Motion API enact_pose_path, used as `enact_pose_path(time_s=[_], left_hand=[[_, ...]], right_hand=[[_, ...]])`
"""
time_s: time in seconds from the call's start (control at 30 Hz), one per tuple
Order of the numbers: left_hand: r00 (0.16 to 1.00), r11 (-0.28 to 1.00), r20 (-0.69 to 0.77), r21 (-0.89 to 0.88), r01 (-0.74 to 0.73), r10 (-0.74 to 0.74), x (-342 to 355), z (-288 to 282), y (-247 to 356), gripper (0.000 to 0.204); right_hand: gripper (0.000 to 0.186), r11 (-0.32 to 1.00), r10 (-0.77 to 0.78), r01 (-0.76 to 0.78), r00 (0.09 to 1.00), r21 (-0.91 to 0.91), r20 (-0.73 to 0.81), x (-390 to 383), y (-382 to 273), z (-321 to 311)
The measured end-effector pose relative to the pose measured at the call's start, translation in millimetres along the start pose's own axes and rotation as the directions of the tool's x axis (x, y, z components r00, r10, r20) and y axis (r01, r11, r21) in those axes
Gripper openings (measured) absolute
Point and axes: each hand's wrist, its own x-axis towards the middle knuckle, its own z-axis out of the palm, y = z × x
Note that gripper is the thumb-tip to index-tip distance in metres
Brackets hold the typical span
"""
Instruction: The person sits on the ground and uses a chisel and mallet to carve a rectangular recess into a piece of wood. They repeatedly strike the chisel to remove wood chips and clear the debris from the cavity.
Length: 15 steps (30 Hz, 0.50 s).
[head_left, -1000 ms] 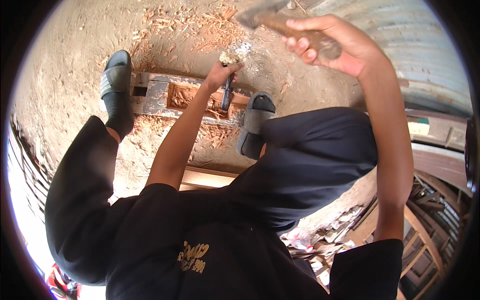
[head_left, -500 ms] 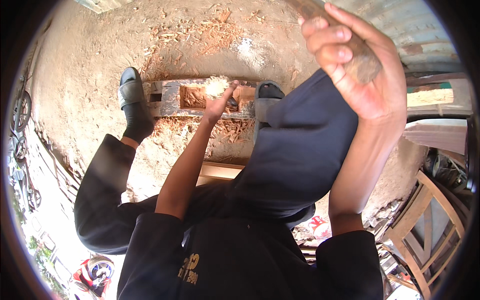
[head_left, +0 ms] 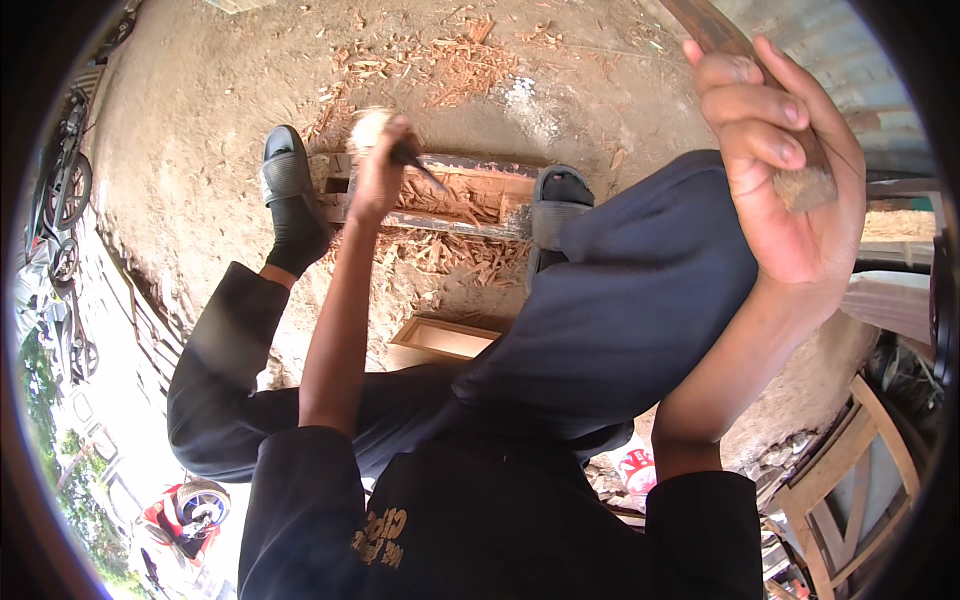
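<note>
Down on the bare ground (head_left: 200, 160), a worn wooden plank (head_left: 515, 212) lies crosswise between my sandals (head_left: 287, 178). Raised at the right, well apart from it, my right hand (head_left: 775, 165) is wrapped round a wooden handle (head_left: 708, 28) whose far end leaves the view. My left hand (head_left: 381, 175) grips a blurred, dark chisel (head_left: 408, 157), tilted over the plank's recess; whether its tip touches, I can't tell. Reddish chips (head_left: 480, 208) litter the recess.
</note>
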Motion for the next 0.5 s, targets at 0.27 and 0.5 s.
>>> enact_pose_path(time_s=[0.27,0.5], left_hand=[[0.998,0.994,-0.032,0.105,-0.044,0.047,-3,69,-62,0.022],[0.982,0.949,-0.143,-0.306,0.077,-0.126,-9,59,-71,0.041]], right_hand=[[0.045,1.0,0.007,-0.006,0.997,0.017,-0.081,-14,-12,-7],[0.045,0.993,-0.081,0.089,0.992,0.079,-0.098,-25,-19,-14]])
